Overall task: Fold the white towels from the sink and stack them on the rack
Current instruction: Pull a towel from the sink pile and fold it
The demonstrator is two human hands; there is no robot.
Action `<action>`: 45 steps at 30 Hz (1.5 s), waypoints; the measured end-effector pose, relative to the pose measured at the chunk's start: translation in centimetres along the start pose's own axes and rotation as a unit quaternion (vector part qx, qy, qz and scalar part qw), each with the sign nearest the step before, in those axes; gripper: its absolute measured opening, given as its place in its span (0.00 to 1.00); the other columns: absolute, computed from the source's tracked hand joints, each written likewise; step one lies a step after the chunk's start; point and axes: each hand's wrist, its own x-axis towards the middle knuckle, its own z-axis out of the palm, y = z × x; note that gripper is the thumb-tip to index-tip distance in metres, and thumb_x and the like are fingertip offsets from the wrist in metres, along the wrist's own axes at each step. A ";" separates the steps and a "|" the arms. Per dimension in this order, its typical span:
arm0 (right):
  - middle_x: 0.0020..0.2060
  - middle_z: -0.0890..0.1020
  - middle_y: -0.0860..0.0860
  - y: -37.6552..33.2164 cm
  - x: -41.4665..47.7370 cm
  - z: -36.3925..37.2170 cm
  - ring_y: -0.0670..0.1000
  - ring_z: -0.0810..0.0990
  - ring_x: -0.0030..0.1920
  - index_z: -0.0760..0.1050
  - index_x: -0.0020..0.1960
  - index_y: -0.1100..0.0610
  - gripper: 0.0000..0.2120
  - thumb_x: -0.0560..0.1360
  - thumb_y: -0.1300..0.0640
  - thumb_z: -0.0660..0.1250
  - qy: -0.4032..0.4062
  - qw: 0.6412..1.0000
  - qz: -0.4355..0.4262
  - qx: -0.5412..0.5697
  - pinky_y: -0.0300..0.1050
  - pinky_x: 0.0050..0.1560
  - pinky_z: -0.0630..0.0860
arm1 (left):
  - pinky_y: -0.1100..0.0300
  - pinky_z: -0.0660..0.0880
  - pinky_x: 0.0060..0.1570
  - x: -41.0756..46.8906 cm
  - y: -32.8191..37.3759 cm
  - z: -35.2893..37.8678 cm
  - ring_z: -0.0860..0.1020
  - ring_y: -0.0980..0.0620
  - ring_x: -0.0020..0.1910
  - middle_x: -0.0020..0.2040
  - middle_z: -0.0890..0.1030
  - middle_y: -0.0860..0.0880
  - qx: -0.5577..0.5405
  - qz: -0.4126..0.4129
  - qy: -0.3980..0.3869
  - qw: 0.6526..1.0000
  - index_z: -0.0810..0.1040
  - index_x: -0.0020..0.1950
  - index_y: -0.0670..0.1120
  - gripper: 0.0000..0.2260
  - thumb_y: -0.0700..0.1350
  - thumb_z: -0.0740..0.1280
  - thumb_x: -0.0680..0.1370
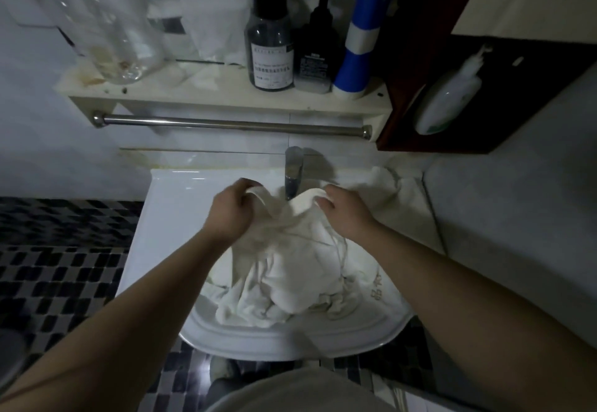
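- While the left hand point(231, 210) and right hand point(347, 214) are pinching a towel point(303, 205) edge beside the faucet point(293, 169), threads point(340, 250) are trailing.
- A snag is likely dragging the pile point(268, 305) out.

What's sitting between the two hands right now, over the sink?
In the head view, the bunched white towel spans from the left hand to the right hand; the faucet stands just behind the gap.

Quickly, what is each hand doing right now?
Left hand: closed, holding the white towel.
Right hand: closed, holding the same towel.
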 end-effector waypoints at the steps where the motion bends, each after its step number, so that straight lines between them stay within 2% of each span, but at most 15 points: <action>1: 0.50 0.83 0.56 -1.5 -0.1 0.1 0.58 0.81 0.50 0.78 0.57 0.59 0.13 0.81 0.51 0.64 0.004 0.999 -0.025 0.032 0.46 0.45 0.72 | 0.60 0.73 0.52 -0.3 0.9 0.3 0.79 0.48 0.54 0.57 0.81 0.47 -0.006 0.032 -0.051 0.998 0.79 0.63 0.50 0.18 0.37 0.63 0.76; 4: 0.47 0.84 0.49 -6.1 -0.5 0.3 0.47 0.81 0.47 0.80 0.54 0.53 0.08 0.80 0.52 0.65 -0.012 0.988 -0.071 0.134 0.43 0.44 0.74 | 0.56 0.73 0.60 -0.2 2.6 0.5 0.76 0.50 0.59 0.61 0.76 0.47 0.017 0.143 -0.170 0.975 0.71 0.72 0.47 0.28 0.43 0.72 0.72; 8: 0.43 0.84 0.45 -7.7 -0.9 -0.3 0.42 0.80 0.40 0.79 0.51 0.48 0.04 0.77 0.51 0.68 -0.035 0.990 -0.077 0.113 0.39 0.40 0.74 | 0.50 0.75 0.45 0.9 2.3 -0.4 0.79 0.41 0.45 0.45 0.80 0.43 0.086 0.195 -0.094 0.972 0.80 0.51 0.42 0.09 0.44 0.73 0.74; 13: 0.44 0.82 0.54 -4.5 -1.0 -1.4 0.56 0.82 0.44 0.80 0.49 0.54 0.08 0.74 0.62 0.64 -0.091 0.980 -0.013 -0.175 0.47 0.42 0.79 | 0.52 0.76 0.44 1.5 -0.7 -2.3 0.79 0.43 0.46 0.47 0.80 0.46 0.146 0.117 -0.061 0.980 0.80 0.53 0.47 0.08 0.49 0.67 0.77; 20: 0.54 0.79 0.59 0.5 -1.8 -2.3 0.60 0.81 0.54 0.79 0.54 0.62 0.11 0.75 0.60 0.64 -0.026 0.953 0.171 -0.250 0.47 0.51 0.79 | 0.55 0.69 0.46 3.0 -5.4 -4.7 0.79 0.38 0.53 0.52 0.82 0.42 0.110 -0.092 0.024 0.989 0.79 0.56 0.46 0.13 0.53 0.66 0.77; 24: 0.58 0.81 0.61 1.1 -2.1 -2.0 0.62 0.79 0.56 0.77 0.61 0.61 0.14 0.83 0.56 0.58 -0.019 0.972 0.170 -0.161 0.48 0.54 0.76 | 0.56 0.71 0.53 2.4 -5.8 -4.8 0.79 0.40 0.58 0.60 0.81 0.43 0.080 -0.078 -0.022 0.994 0.75 0.68 0.47 0.20 0.46 0.68 0.75; 28: 0.60 0.81 0.57 -2.9 -1.7 -0.9 0.57 0.78 0.57 0.76 0.64 0.58 0.14 0.83 0.59 0.57 0.009 0.996 0.078 0.043 0.42 0.52 0.69 | 0.60 0.70 0.60 1.0 -3.1 -3.8 0.77 0.45 0.60 0.65 0.74 0.45 0.087 0.083 -0.103 0.987 0.69 0.75 0.51 0.31 0.48 0.74 0.73; 30: 0.54 0.82 0.51 -5.9 -1.6 -0.4 0.51 0.79 0.54 0.79 0.59 0.53 0.12 0.83 0.60 0.58 -0.032 0.991 0.036 0.127 0.43 0.53 0.71 | 0.64 0.69 0.57 0.5 -1.3 -2.4 0.77 0.51 0.57 0.63 0.75 0.49 0.091 0.156 -0.143 0.973 0.70 0.75 0.53 0.32 0.53 0.76 0.72; 32: 0.46 0.84 0.47 -8.3 -1.3 0.1 0.48 0.82 0.49 0.81 0.46 0.50 0.13 0.81 0.59 0.60 -0.064 0.986 -0.016 0.150 0.44 0.52 0.75 | 0.63 0.72 0.52 0.2 0.1 -1.1 0.78 0.53 0.52 0.56 0.79 0.50 0.074 0.200 -0.160 0.964 0.76 0.67 0.54 0.25 0.55 0.76 0.72; 34: 0.40 0.83 0.46 -9.7 -1.1 0.2 0.45 0.81 0.44 0.79 0.41 0.48 0.11 0.79 0.57 0.62 -0.066 0.987 -0.040 0.138 0.41 0.47 0.75 | 0.58 0.74 0.44 0.5 0.9 -0.4 0.79 0.52 0.42 0.43 0.81 0.52 0.050 0.185 -0.134 0.972 0.77 0.49 0.54 0.08 0.52 0.74 0.74; 36: 0.39 0.82 0.43 -9.7 -0.8 -0.3 0.42 0.80 0.42 0.79 0.43 0.46 0.06 0.78 0.52 0.66 -0.059 0.991 -0.036 0.115 0.32 0.40 0.71 | 0.57 0.72 0.37 1.2 0.6 -0.5 0.79 0.50 0.37 0.36 0.80 0.52 0.054 0.143 -0.106 0.983 0.74 0.41 0.54 0.07 0.50 0.71 0.76; 38: 0.34 0.78 0.43 -8.6 -0.6 -1.1 0.42 0.76 0.36 0.75 0.40 0.47 0.09 0.78 0.48 0.67 -0.095 0.995 -0.023 0.028 0.34 0.33 0.67 | 0.61 0.70 0.38 1.7 -0.3 -1.1 0.81 0.49 0.41 0.40 0.83 0.51 0.059 0.101 -0.085 0.989 0.80 0.45 0.54 0.01 0.48 0.70 0.77; 40: 0.30 0.72 0.46 -7.4 -0.6 -1.6 0.45 0.69 0.31 0.69 0.34 0.50 0.17 0.80 0.48 0.65 -0.151 0.987 -0.004 -0.051 0.42 0.32 0.62 | 0.62 0.71 0.42 2.2 -1.5 -1.8 0.81 0.49 0.45 0.45 0.85 0.51 0.051 0.074 -0.066 0.994 0.83 0.50 0.52 0.04 0.46 0.70 0.76; 43: 0.29 0.68 0.49 -6.6 -0.9 -1.1 0.48 0.67 0.29 0.64 0.33 0.52 0.19 0.82 0.51 0.62 -0.140 0.990 0.016 -0.020 0.44 0.32 0.62 | 0.63 0.70 0.46 2.5 -2.4 -2.5 0.81 0.50 0.48 0.47 0.85 0.52 0.028 0.048 -0.066 0.996 0.82 0.53 0.52 0.07 0.46 0.72 0.75; 45: 0.31 0.74 0.50 -6.7 -0.7 -0.5 0.51 0.75 0.32 0.69 0.36 0.53 0.16 0.82 0.53 0.63 -0.081 0.996 0.009 0.023 0.44 0.35 0.68 | 0.64 0.70 0.48 2.6 -2.5 -2.9 0.79 0.52 0.50 0.50 0.82 0.53 -0.025 0.014 -0.087 0.996 0.80 0.58 0.53 0.14 0.46 0.74 0.74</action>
